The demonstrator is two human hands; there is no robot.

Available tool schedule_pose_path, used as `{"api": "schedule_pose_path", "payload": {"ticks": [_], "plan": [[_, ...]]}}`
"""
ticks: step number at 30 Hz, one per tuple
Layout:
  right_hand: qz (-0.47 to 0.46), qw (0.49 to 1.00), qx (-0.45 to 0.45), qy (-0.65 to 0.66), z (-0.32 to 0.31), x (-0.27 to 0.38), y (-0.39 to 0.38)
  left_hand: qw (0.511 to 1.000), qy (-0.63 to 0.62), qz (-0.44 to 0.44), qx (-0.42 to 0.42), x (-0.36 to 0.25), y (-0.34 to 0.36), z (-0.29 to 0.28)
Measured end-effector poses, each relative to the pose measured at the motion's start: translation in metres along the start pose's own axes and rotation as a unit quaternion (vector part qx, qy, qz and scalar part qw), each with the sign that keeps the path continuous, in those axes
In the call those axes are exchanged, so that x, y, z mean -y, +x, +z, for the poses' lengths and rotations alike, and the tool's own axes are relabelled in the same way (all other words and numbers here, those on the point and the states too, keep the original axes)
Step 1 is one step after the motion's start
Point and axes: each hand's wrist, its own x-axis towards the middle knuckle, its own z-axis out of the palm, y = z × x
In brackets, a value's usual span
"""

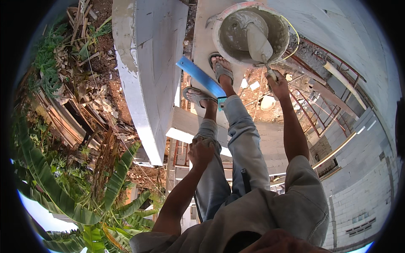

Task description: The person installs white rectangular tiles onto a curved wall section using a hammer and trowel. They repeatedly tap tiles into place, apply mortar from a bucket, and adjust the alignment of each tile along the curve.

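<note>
My right hand (277,84) is closed round the handle of a mortar-coated trowel (258,44). Its blade tilts down into a round bucket (218,40) that holds grey wet mortar (236,29) and has a yellow cord-like handle at its right rim. My left hand (201,152) lies on my left knee, fingers loosely bent over the trouser leg and holding no tool. A handsaw (200,78) with a blue blade and teal grip lies slantwise by my sandalled feet, out of reach of both hands.
I am on a narrow plank (202,33) high above rubble-strewn ground. A pale block wall (156,63) runs along the left, with banana leaves (55,181) and broken timber beyond. Reddish metal scaffold bars (310,116) and another block wall (363,177) stand to the right.
</note>
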Motion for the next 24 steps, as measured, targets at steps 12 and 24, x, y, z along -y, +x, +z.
{"api": "schedule_pose_path", "payload": {"ticks": [12, 24], "plan": [[-0.323, 0.881, 0.187, -0.292, 0.071, 0.168, -0.013, 0.991, -0.113, 0.075, -0.016, 0.03, -0.009, 0.021], [-0.641, 0.353, 0.177, -0.658, 0.315, 0.311, 0.08, 0.95, -0.308, -0.023, -0.04, -0.001, -0.029, 0.073]]}}
